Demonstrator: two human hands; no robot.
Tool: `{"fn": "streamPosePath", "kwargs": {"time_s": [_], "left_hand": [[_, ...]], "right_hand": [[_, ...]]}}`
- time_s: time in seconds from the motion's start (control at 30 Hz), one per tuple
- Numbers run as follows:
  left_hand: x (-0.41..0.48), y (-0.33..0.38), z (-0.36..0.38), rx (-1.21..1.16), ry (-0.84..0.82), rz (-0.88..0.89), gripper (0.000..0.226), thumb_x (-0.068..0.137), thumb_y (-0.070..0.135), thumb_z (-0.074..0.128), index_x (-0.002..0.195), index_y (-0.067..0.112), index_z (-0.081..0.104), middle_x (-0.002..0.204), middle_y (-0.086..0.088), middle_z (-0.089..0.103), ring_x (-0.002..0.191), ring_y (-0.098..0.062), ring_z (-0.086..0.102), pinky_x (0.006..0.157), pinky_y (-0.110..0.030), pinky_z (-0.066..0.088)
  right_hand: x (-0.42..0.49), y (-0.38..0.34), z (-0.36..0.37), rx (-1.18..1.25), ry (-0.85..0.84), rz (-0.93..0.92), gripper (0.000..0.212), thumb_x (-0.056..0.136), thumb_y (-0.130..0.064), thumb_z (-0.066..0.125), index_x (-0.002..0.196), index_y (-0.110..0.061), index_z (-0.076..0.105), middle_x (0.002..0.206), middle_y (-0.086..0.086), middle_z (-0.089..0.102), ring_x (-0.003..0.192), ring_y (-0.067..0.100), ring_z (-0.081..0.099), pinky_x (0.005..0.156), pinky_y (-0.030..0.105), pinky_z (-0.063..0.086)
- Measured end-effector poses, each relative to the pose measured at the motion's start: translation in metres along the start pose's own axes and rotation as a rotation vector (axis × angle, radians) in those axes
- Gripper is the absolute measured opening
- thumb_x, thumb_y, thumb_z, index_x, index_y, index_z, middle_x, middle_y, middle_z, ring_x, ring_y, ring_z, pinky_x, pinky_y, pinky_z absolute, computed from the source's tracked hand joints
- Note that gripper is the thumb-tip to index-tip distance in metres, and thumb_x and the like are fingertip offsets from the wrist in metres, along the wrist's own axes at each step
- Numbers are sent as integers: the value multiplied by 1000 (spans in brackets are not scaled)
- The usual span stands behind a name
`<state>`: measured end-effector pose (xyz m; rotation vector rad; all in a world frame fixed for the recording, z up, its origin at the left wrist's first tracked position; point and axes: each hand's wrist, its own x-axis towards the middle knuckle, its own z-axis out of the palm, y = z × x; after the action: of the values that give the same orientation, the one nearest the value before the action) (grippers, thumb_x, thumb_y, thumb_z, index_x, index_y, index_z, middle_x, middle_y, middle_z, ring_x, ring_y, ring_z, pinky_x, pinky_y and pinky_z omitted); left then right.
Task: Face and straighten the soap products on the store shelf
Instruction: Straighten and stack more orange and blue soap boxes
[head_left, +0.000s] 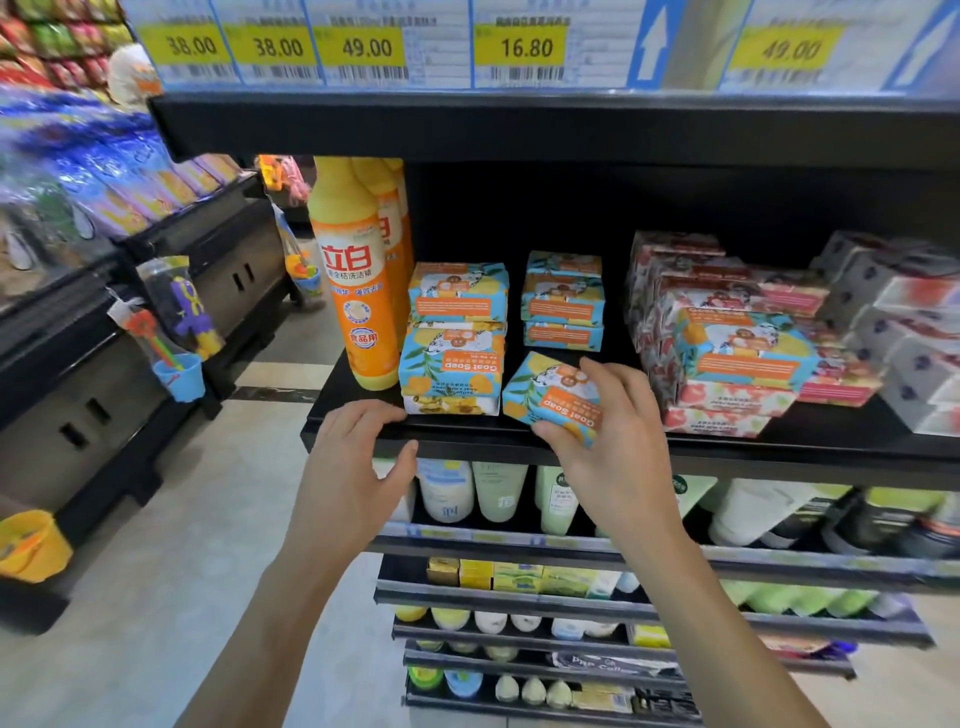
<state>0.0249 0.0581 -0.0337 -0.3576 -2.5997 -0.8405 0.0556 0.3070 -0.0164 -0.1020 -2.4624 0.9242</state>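
Observation:
Blue and orange Goat Soap boxes stand on the black shelf (467, 436). My right hand (610, 436) grips one tilted soap box (550, 395) at the shelf front, its label upside down. A left stack of soap boxes (454, 338) sits beside it, the lower box upside down. A second stack (563, 299) stands further back. One more blue soap box (743, 353) lies on the red floral boxes (691, 291). My left hand (358, 457) rests on the shelf's front edge, fingers relaxed, close to the left stack.
Tall orange dish-soap bottles (358, 291) stand at the shelf's left end. White and purple boxes (904, 332) fill the right. Price tags (363, 49) hang on the shelf above. Lower shelves hold bottles (498, 493). A toy rack (176, 322) lines the aisle on the left.

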Motion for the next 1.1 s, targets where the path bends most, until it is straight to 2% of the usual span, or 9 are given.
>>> {"fn": "streamPosePath", "kwargs": {"time_s": [0.07,0.17,0.23,0.3,0.43,0.6,0.73,0.93,1.1], "left_hand": [[-8,17,-4,-78,41,-12,26,92,20,72,117,20,70,118,9,67,112,-6,59,94,-22,46],[-21,54,-8,-420,-3,-150,18,94,22,69,111,26,70,102,15,72,99,0,67,81,-12,51],[-22,72,-4,-608,-141,-263,26,95,33,70,120,29,66,105,15,73,101,-2,68,86,-20,54],[-20,87,2,-807,-268,-364,43,91,46,72,129,26,63,113,12,74,107,-7,70,94,-32,56],[-18,112,11,-1124,-344,-487,51,85,40,66,126,11,66,113,-5,77,108,-19,73,97,-41,57],[-25,125,23,-1201,-290,-480,42,87,26,68,124,6,67,113,-11,77,108,-26,73,91,-38,61],[-31,134,29,-1220,-250,-482,45,86,23,68,126,4,65,114,-13,76,108,-27,73,94,-39,60],[-40,144,32,-1183,-238,-456,46,88,24,68,131,8,64,118,-12,75,111,-28,71,101,-47,53],[-43,150,37,-1183,-239,-425,48,85,26,68,131,12,64,118,-9,75,112,-26,71,104,-48,51]], "right_hand": [[-8,-2,-8,61,-9,6,73,86,-32,82,149,-17,49,138,-6,41,126,13,47,101,34,50],[-18,-3,-21,190,-49,3,69,83,-27,86,144,-24,54,133,-14,42,116,-5,45,91,9,44],[-23,-2,-28,255,-74,-31,69,80,-23,88,141,-26,56,134,-17,44,120,-12,44,90,4,41],[-28,0,-35,299,-109,-70,71,78,-20,89,141,-28,57,135,-18,45,124,-14,42,91,5,43],[-37,1,-48,402,-163,-106,70,76,-17,89,138,-32,59,138,-24,45,127,-11,44,90,7,44],[-42,13,-58,465,-199,-71,79,78,-18,89,144,-39,49,139,-27,45,127,-8,48,93,8,44],[-48,25,-65,612,-263,88,89,74,-41,85,150,-42,39,139,-25,52,124,-2,56,97,21,52],[-49,34,-71,928,-217,274,49,79,-40,74,125,-25,66,113,-6,76,105,14,72,87,30,58],[-48,38,-76,1020,-182,300,46,78,-30,76,122,-20,68,107,-2,77,99,14,73,80,21,57]]}}
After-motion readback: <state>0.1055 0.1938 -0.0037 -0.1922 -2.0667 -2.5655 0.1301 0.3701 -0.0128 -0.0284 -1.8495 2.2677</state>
